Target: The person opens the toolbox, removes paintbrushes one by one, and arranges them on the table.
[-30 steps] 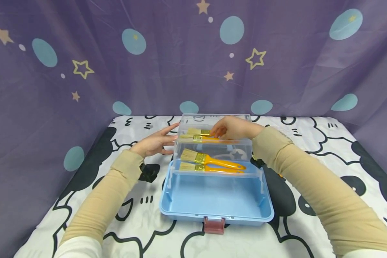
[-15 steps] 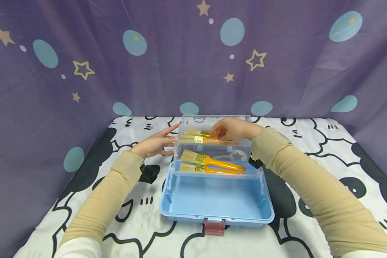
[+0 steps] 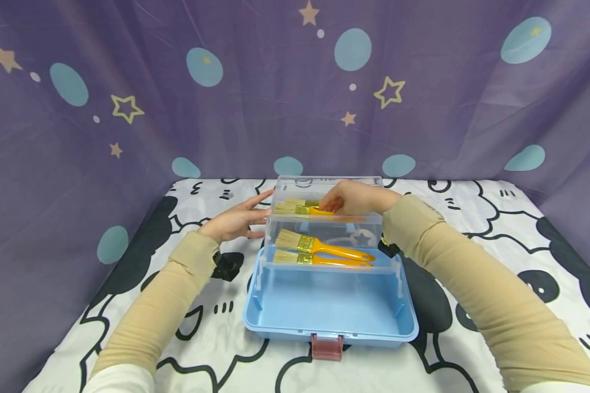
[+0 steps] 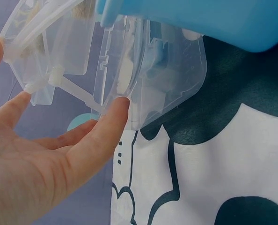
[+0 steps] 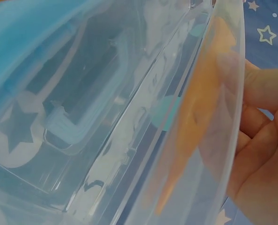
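Observation:
A blue toolbox point(image 3: 329, 327) stands open on the table, its two clear trays raised in steps behind. In the upper tray point(image 3: 275, 224) lie two paintbrushes with pale bristles and yellow-orange handles. My right hand point(image 3: 354, 197) reaches into that tray and pinches a paintbrush point(image 3: 302, 210) by its handle; in the right wrist view the handle point(image 5: 195, 115) shows blurred through the tray wall. Two more paintbrushes point(image 3: 324, 248) lie in the lower tray, bristles to the left. My left hand point(image 3: 233, 221) has its fingers spread, fingertips touching the left side of the trays and lid.
The box's blue base has a pink latch point(image 3: 326, 347) at its front. A clear lid point(image 3: 329, 183) stands raised behind the trays. The cartoon-print cloth point(image 3: 201, 365) covers the table, and a purple curtain point(image 3: 275, 109) hangs at the back.
My right hand's fingers have dipped slightly at the upper tray, and the front brush there has shifted a little. The left hand has stayed in place.

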Motion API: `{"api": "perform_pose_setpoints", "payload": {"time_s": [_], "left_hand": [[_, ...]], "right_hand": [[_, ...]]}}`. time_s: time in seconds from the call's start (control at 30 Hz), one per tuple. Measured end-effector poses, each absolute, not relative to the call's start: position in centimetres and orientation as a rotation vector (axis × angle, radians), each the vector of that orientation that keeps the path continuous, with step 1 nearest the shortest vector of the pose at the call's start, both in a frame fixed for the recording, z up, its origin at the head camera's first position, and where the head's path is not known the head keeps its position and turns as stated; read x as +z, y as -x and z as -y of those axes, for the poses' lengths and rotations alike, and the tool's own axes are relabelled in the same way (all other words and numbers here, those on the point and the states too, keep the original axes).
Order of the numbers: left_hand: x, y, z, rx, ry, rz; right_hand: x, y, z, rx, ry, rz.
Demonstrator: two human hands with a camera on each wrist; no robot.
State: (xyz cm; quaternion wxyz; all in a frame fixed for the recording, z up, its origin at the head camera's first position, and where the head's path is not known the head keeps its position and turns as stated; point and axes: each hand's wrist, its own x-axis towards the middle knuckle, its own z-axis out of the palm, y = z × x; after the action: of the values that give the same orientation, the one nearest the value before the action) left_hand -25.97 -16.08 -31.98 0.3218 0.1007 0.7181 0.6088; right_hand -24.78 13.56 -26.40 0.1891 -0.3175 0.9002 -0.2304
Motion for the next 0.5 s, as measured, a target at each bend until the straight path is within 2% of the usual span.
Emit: {"api": "perform_pose_setpoints", "payload": {"time_s": [0.5], "left_hand": [[-32.01, 25.81, 16.1, 1.602, -0.278, -1.881]], "right_hand": [[-26.46, 24.88, -13.63, -0.669, 0.929, -2.536]]}}
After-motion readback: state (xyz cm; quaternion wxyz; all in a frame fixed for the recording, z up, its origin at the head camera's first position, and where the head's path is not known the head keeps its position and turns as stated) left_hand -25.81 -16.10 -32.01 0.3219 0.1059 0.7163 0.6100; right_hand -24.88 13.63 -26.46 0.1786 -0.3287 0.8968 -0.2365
